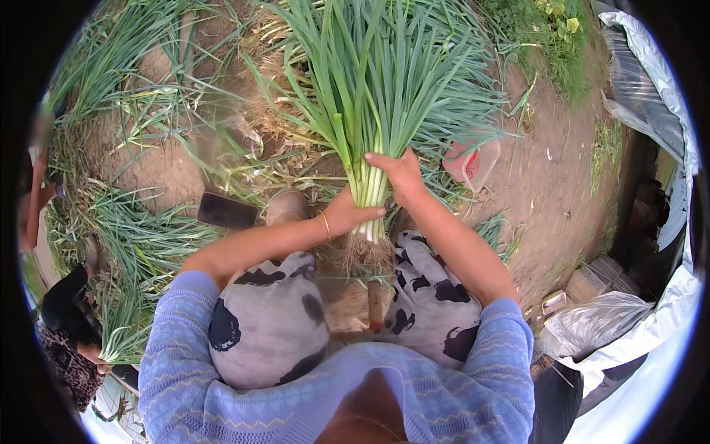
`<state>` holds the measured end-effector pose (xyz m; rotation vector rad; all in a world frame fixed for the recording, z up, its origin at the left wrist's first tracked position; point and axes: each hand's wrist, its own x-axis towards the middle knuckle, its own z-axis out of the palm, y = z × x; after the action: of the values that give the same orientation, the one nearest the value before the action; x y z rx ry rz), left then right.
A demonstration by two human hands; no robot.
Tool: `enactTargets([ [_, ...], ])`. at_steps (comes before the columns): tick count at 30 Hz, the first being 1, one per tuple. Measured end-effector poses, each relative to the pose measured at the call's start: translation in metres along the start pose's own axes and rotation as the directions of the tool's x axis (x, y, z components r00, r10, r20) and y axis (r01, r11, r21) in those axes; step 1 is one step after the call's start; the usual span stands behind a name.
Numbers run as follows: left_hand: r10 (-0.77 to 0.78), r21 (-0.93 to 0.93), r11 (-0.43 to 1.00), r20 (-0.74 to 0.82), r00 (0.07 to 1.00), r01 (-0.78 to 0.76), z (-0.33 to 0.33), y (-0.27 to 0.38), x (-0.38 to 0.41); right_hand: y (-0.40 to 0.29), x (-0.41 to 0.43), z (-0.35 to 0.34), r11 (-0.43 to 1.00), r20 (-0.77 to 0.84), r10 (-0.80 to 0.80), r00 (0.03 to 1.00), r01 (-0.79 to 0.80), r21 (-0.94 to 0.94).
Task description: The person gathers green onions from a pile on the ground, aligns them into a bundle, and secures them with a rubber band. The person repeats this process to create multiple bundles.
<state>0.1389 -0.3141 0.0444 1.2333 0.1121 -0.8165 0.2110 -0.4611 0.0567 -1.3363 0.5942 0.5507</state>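
Observation:
A bunch of green onions (370,183) stands upright between my knees, roots down and leaves fanning away from me. My left hand (350,213) is wrapped around the white stalks just above the roots (361,255), with its thumb across the front. Higher up, where the white turns green, my right hand (400,169) grips the same bunch from the right side. Behind it lies a large heap of green onions (460,77), its roots (272,102) toward the left. The far side of the bunch and most of my fingers are hidden.
A dark smartphone (227,211) lies left of my left wrist. Right of the bunch sits a plastic container (471,164) with red bands. More green onions (127,238) cover the ground at left, near other people's arms (36,194). Clear plastic sheeting (593,322) edges the right side.

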Motion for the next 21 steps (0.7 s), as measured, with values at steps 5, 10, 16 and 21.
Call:
enactTargets([
  [5, -0.108, -0.289, 0.946, 0.140, 0.984, 0.144, 0.007, 0.012, -0.004, -0.004, -0.012, -0.021, 0.943, 0.098, 0.115, 0.989, -0.139, 0.301],
  [10, -0.160, -0.532, 0.774, 0.360, 0.919, 0.343, -0.001, 0.009, -0.002, 0.007, -0.025, -0.023, 0.902, 0.155, 0.176, 0.972, -0.222, 0.370],
  [16, -0.214, -0.546, 0.746, 0.344, 0.914, 0.381, -0.002, 0.000, -0.003, 0.020, -0.028, -0.032, 0.886, 0.264, 0.145, 0.954, -0.244, 0.394],
  [21, -0.262, -0.514, 0.789, 0.215, 0.941, 0.337, 0.001, -0.011, -0.001, 0.035, -0.054, -0.044, 0.936, 0.442, 0.247, 0.862, -0.330, 0.120],
])
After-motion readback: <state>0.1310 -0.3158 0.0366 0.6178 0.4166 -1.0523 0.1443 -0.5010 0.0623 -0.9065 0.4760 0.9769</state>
